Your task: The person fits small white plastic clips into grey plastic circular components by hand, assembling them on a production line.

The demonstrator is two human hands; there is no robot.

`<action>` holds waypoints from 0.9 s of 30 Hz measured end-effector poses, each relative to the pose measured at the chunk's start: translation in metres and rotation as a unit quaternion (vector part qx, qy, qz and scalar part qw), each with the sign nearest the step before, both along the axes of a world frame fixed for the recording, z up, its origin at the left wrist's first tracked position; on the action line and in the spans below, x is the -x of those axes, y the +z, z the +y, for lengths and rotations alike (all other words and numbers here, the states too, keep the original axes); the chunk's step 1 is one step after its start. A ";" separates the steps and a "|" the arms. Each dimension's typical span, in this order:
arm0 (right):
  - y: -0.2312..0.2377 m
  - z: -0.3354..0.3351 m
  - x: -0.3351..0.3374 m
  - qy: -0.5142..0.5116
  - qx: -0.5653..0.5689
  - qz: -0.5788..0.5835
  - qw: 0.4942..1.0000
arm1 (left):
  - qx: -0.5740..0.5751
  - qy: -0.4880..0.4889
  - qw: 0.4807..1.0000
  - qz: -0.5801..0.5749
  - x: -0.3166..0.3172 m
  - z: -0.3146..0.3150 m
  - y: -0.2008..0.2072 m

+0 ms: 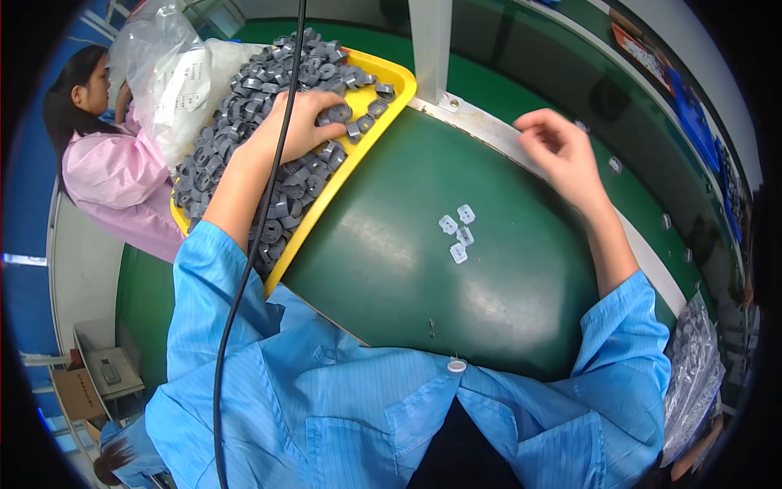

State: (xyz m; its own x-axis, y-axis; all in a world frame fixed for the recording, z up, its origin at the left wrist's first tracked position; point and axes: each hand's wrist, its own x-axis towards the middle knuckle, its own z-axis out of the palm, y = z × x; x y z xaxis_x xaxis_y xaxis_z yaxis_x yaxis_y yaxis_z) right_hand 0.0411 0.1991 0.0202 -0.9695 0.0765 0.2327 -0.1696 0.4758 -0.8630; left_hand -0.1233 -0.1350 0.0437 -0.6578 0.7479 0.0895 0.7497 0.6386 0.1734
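Note:
My left hand (305, 122) reaches into a yellow tray (397, 75) heaped with small grey plastic parts (232, 114). Its thumb and fingers close round one grey ring-shaped part (339, 113) near the tray's right side. Over the pale rail at the far right of the green table, my right hand (560, 155) is raised with loosely curled fingers. Its thumb and forefinger are apart, and nothing shows between them. Several small translucent plastic pieces (464, 236) lie grouped on the green tabletop (366, 204) between my hands.
A black cable (259, 232) hangs across my left forearm. Beyond the pale rail (481, 137), a green belt carries spaced small clear parts (615, 165). A white post (430, 49) stands at the back. Someone in pink (122, 175) sits left of a plastic bag (183, 90).

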 end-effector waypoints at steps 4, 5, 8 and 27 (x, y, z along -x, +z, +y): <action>0.018 -0.035 -0.026 0.214 -0.111 -0.063 0.968 | -0.164 0.014 0.986 -0.022 -0.037 0.036 0.023; 0.005 -0.041 -0.027 0.268 -0.143 0.024 0.953 | -0.219 0.015 0.973 -0.075 -0.043 0.043 0.021; 0.000 -0.045 -0.030 0.285 -0.200 -0.023 0.937 | -0.344 0.041 0.868 -0.355 -0.066 0.068 0.000; -0.001 -0.026 -0.026 0.018 -0.218 -0.083 0.972 | -0.476 0.023 0.830 -0.288 -0.097 0.117 -0.068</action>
